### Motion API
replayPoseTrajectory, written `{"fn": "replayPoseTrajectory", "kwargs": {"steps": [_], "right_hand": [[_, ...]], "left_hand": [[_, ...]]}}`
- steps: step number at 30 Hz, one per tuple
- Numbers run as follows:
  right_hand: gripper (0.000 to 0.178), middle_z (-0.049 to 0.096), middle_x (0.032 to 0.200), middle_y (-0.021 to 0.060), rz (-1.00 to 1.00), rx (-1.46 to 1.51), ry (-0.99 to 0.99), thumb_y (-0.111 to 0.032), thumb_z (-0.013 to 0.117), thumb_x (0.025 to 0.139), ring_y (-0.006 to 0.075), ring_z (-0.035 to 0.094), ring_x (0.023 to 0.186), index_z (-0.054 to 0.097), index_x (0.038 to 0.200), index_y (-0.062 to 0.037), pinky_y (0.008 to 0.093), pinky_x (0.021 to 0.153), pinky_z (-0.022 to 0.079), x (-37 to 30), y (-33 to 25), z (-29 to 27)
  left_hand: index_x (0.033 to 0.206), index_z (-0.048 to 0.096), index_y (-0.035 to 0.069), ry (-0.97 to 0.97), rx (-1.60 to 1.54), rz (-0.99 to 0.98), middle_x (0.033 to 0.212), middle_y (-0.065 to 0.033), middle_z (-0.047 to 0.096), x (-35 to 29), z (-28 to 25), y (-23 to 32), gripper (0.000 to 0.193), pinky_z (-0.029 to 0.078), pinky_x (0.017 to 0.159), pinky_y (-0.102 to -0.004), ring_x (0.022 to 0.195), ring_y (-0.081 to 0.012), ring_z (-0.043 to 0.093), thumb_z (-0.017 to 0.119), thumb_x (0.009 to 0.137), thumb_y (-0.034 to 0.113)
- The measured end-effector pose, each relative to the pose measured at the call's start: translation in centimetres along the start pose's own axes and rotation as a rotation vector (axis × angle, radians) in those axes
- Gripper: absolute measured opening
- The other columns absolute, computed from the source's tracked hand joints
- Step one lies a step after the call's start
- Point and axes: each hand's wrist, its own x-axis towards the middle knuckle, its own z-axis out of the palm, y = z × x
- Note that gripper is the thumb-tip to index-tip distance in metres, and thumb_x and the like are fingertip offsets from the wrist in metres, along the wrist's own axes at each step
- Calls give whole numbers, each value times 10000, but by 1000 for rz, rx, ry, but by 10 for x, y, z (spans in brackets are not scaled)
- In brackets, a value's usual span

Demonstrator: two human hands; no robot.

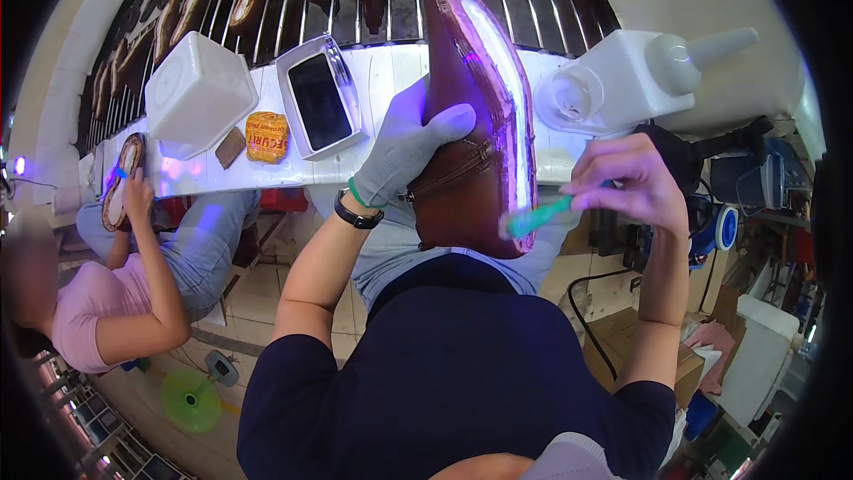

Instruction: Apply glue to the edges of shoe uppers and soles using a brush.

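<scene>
A brown leather boot point(458, 196) with a zip on its side is tilted up in front of me, toe away. Its unsoled bottom point(502, 80) faces right and has a pale strip that glows violet-white. My left hand point(404, 147), in a light grey glove, is closed around the boot's side, thumb across the leather. Bare, my right hand point(631, 182) pinches a small green-handled brush point(549, 213). The brush's blurred tip lies at the lower heel end of the boot's bottom edge; contact is hard to judge.
On the white bench point(213, 180) are a white container point(200, 93), an orange-yellow packet point(267, 137), an open box with a black inside point(320, 102) and a white spouted bottle point(635, 80). Behind, a roller rack point(418, 0) carries several boots. A co-worker point(115, 302) at left holds another shoe.
</scene>
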Motion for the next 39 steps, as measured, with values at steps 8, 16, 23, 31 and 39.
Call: {"fn": "replayPoseTrajectory", "kwargs": {"steps": [8,16,23,31,39], "right_hand": [[85,657,750,68,51,-54,318,-50,726,771,120,602,715,683,781,23,259,644,454,17,6,-6],[111,661,731,79,40,30,68,-38,763,720,163,623,688,682,760,26,281,645,463,11,1,-5],[150,662,729,106,47,42,-44,-37,796,664,182,628,690,704,762,27,279,630,475,18,-3,-8],[183,663,711,108,-9,38,-116,-45,808,634,180,635,655,719,782,16,276,617,475,35,-6,-8],[195,667,713,108,-53,58,-128,-63,816,622,182,645,656,722,778,7,275,611,471,46,0,-8]], "left_hand": [[1120,568,-9,55,-116,28,988,-31,620,8,3,-12,400,458,837,-265,907,-106,569,599,901,324],[1130,566,-11,49,-121,-203,1007,-43,618,8,-2,-9,458,479,796,-255,862,-101,584,576,910,391],[1158,563,-9,-14,-429,-353,1021,-61,638,9,5,-24,448,509,805,-265,880,-117,616,540,931,376],[1318,459,24,-171,-658,-532,1194,-125,599,2,12,-67,536,471,949,-319,1045,-183,612,485,948,410],[1262,504,46,-287,-666,-348,1207,-26,561,-22,42,-62,327,417,965,-252,1071,-98,539,442,993,222]]}}
